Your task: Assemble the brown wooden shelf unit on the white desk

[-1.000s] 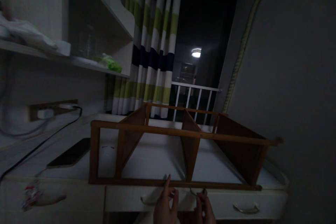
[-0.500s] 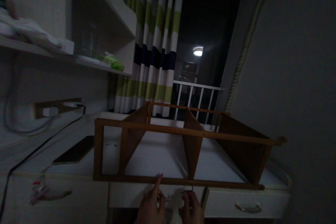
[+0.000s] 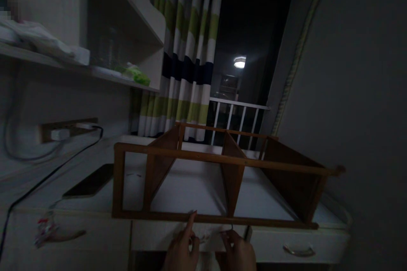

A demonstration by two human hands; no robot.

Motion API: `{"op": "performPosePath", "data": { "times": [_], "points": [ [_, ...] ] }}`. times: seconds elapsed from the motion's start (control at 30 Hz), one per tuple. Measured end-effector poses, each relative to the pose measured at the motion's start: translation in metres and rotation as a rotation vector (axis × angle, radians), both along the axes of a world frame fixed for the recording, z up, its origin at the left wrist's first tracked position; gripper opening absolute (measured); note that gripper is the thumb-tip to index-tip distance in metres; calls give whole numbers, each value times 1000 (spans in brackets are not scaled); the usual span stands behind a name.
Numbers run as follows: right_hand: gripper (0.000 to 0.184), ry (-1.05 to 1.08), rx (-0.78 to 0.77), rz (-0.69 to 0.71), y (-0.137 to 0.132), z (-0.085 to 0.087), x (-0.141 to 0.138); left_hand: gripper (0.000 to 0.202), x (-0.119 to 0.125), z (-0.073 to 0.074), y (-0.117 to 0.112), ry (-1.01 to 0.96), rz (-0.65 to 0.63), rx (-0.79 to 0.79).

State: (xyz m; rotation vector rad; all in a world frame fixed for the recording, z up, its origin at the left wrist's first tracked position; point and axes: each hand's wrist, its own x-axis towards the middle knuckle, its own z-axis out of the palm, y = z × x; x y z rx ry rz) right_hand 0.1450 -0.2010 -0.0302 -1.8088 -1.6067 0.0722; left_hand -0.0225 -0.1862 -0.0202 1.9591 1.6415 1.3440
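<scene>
A brown wooden shelf frame (image 3: 197, 156) lies on its side along the white desk, its panels standing upright. The index finger of my left hand (image 3: 183, 247) is stretched out, with its tip on the frame's lower front rail (image 3: 165, 217). Its thumb is apart from the index, and nothing shows in that hand. To the right, my right hand (image 3: 238, 250) is closed, thumb and fingers pinching a thin dark L-shaped hex key (image 3: 232, 227) just under the same rail. The hex key is small and dim, and its tip meets the rail's underside.
A dark phone (image 3: 90, 181) lies on the desk left of the frame. A black cable (image 3: 54, 172) runs from the wall sockets (image 3: 63, 132). Drawers with metal handles (image 3: 299, 252) are below the desktop. A wall shelf (image 3: 124, 78) overhangs at upper left.
My right hand has swung slightly to the right and turned, while its pinch stays near the rail. My left hand and the frame are almost unmoved.
</scene>
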Motion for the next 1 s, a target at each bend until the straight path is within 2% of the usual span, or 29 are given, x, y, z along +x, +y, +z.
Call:
{"op": "performPosePath", "data": {
  "times": [0.07, 0.13, 0.3, 0.47, 0.57, 0.67, 0.77, 0.83, 0.9, 1.0],
  "points": [
    [35, -90, -13, -66, -2, 11, -3, 50, -2, 1, 1, 15, -10, -7],
    [40, -61, 14, -73, -5, 22, -5, 51, -4, 2, 0, 17, -23, -26],
    [52, 396, 37, 7, -8, 39, 3, 50, -4, 6, -2, 18, -35, -72],
    [46, 769, 81, -7, -6, 26, 18, 51, -4, 8, -4, 11, -46, -69],
    [44, 963, 123, -63, -5, 13, 17, 51, -4, 5, -3, 6, -42, -60],
    [46, 1074, 238, -135, -6, 4, 10, 51, -4, 3, -2, 9, -32, -57],
    [53, 1075, 352, -185, -7, 3, 5, 52, -4, 3, -2, 5, -40, -87],
    [55, 1001, 393, -245, -9, 4, 6, 53, -4, 4, -3, 0, -43, -93],
    [54, 837, 406, -299, -10, 5, 8, 53, -3, 4, -4, -8, -45, -77],
    [52, 550, 460, -302, -11, -1, 15, 53, -4, 3, -4, -7, -50, -67]
  ]
}}
